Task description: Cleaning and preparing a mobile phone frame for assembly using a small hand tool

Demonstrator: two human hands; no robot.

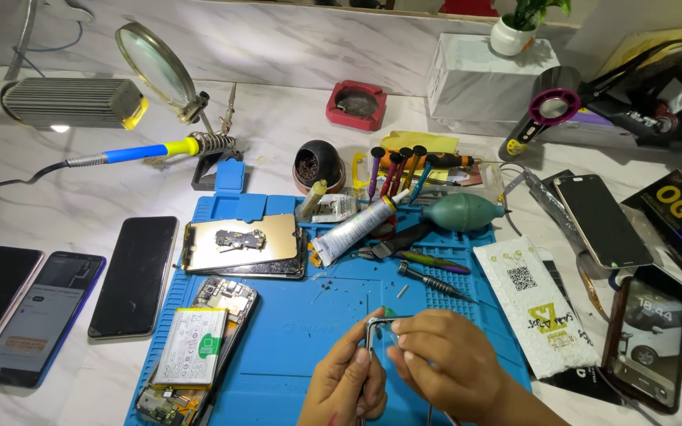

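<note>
Both my hands meet low over the blue work mat. My left hand pinches the corner of a thin metal phone frame between thumb and fingers. My right hand grips the same frame's top edge, with a small green piece showing just above the fingers. To the left on the mat lies an opened phone with its battery exposed. Behind it rests a phone back plate with small parts on it.
Screwdrivers, tweezers, a glue tube and a green air blower lie on the mat's far side. Three phones sit left of the mat, more phones and a white packet to the right. A soldering iron, magnifier and lamp stand at back left.
</note>
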